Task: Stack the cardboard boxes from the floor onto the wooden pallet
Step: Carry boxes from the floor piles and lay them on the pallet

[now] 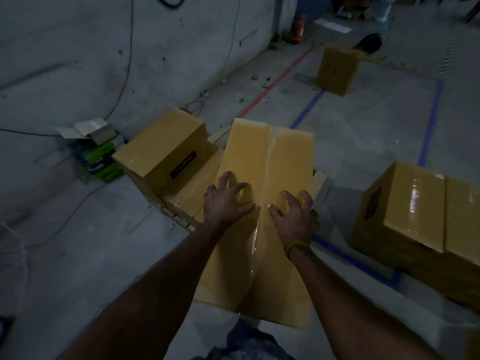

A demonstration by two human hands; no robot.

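Box in hand: you have a long taped cardboard box (262,203) under both palms; its far end lies over the wooden pallet (320,178), its near end reaches back toward you.
Left hand: your left hand (226,201) lies on the box top left of the tape seam, fingers spread and bent, pressing rather than gripping.
Right hand: your right hand (294,213) presses the same way right of the seam, with a yellow wristband (296,246) on that wrist.
Handling: the box looks stiff and fairly bulky; its weight cannot be read from here, so treat it as heavy. The glossy tape down the middle looks slippery, so keep your palms on bare cardboard.
Where to hold: for a lift, you would likely do better at the long side edges or under the ends than on top.
On the pallet: a smaller box with a handle slot (166,154) sits tilted on lower boxes at the pallet's left side, just beside your box; it could catch the left edge as you push.
Right of the pallet: another taped box (420,219) waits on the floor, near.
Beyond the pallet: one more box (336,71) stands well apart.
Left of the pallet: an open white carton with green packs (97,149) lies by the wall, out of your path.
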